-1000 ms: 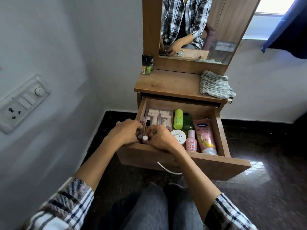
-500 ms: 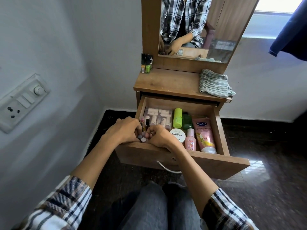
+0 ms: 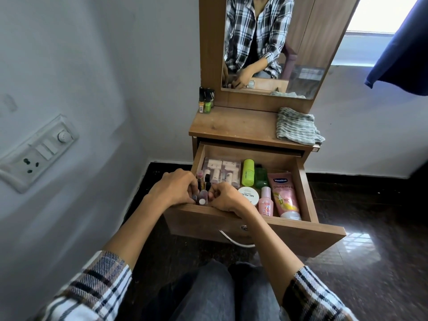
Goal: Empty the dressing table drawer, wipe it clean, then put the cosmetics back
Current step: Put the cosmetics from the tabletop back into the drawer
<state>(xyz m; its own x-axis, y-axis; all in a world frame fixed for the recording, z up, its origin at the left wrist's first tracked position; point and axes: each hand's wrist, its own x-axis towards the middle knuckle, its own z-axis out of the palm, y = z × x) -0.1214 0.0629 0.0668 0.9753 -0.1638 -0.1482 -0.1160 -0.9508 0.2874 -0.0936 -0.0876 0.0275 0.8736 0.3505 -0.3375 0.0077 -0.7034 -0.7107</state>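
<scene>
The wooden drawer (image 3: 254,230) is pulled out and full of cosmetics. Both my hands reach into its front left corner. My left hand (image 3: 176,187) and my right hand (image 3: 225,196) curl their fingers round a cluster of small lipstick tubes (image 3: 202,195) between them. To the right lie a white nail polish remover jar (image 3: 249,195), a small pink bottle (image 3: 265,202), a pink Vaseline tube (image 3: 285,195), a lime green bottle (image 3: 247,172) and a dark green bottle (image 3: 261,177). A clear box of beige cosmetics (image 3: 220,171) sits at the back left.
A folded striped cloth (image 3: 297,126) lies on the right of the dressing table top (image 3: 234,126). Small nail polish bottles (image 3: 206,100) stand at its back left by the mirror (image 3: 266,42). A wall with a switch plate (image 3: 37,151) is close on the left. Dark floor (image 3: 370,216) lies around.
Both hands stay in the drawer's front left corner, their fingers shifting slightly around the small tubes. The view has tilted up a little.
</scene>
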